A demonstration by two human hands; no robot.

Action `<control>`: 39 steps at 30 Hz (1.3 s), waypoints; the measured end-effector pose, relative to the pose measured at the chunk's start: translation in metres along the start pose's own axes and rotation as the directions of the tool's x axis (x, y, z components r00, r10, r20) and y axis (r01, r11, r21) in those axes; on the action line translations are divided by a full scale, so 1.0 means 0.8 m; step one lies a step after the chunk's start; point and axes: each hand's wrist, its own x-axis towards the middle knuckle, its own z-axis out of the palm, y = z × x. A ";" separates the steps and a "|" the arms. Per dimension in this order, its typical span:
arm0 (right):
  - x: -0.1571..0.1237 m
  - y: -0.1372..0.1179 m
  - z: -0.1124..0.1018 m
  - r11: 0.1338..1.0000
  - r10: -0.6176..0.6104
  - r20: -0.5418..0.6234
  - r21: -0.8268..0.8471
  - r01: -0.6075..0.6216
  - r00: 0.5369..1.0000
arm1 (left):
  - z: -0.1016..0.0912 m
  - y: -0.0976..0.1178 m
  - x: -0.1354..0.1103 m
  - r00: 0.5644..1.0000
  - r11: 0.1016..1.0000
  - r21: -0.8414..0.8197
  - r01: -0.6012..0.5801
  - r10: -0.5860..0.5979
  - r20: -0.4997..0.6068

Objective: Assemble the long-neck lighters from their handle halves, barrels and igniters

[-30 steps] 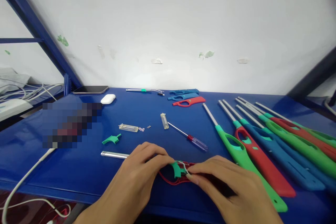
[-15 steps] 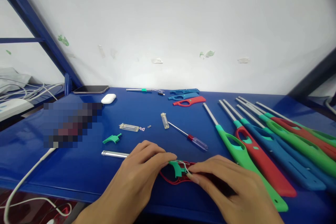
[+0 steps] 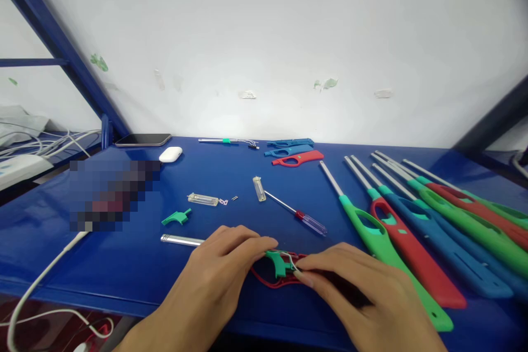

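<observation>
My left hand (image 3: 220, 272) is closed around the front of an opened red gas lighter (image 3: 269, 284), whose metal tube (image 3: 181, 240) sticks out to the left. Inside the red shell sits a green trigger (image 3: 279, 266), with a thin white wire (image 3: 292, 260) running over it. The thumb and fingers of my right hand (image 3: 355, 280) pinch at the wire beside the trigger; the shell's handle end is hidden beneath them. Beyond my hands lie a loose green trigger (image 3: 177, 217), two clear gas tanks (image 3: 203, 199) and a screwdriver (image 3: 303, 218).
Several assembled lighters (image 3: 396, 247) lie in a row on the right. At the back are red and blue shell halves (image 3: 303, 158), a loose tube with wires (image 3: 218, 141), a white earphone case (image 3: 170, 154) and a phone (image 3: 143, 140). A white cable (image 3: 45, 269) crosses the left side.
Hardly anything differs. Both hands keep their grip on the red lighter, and the view has shifted very slightly.
</observation>
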 end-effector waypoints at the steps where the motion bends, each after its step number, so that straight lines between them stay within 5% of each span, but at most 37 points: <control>1: 0.000 0.000 0.000 1.000 0.000 -0.001 -0.001 0.000 1.000 | 0.000 0.000 0.000 1.000 1.000 0.000 -0.002 0.002 -0.002; 25: 0.001 -0.006 -0.003 0.998 0.056 -0.039 -0.035 -0.057 0.998 | -0.001 0.003 0.002 1.000 1.000 0.027 -0.004 0.004 -0.001; 32: 0.010 0.006 0.004 0.995 -0.011 -0.029 -0.098 0.008 1.000 | 0.000 0.002 0.002 1.000 0.999 0.044 -0.008 0.008 0.005; 39: 0.016 0.009 0.007 0.952 -0.118 0.110 -0.269 0.144 0.987 | 0.000 0.004 0.004 0.999 0.997 0.069 -0.039 0.041 -0.013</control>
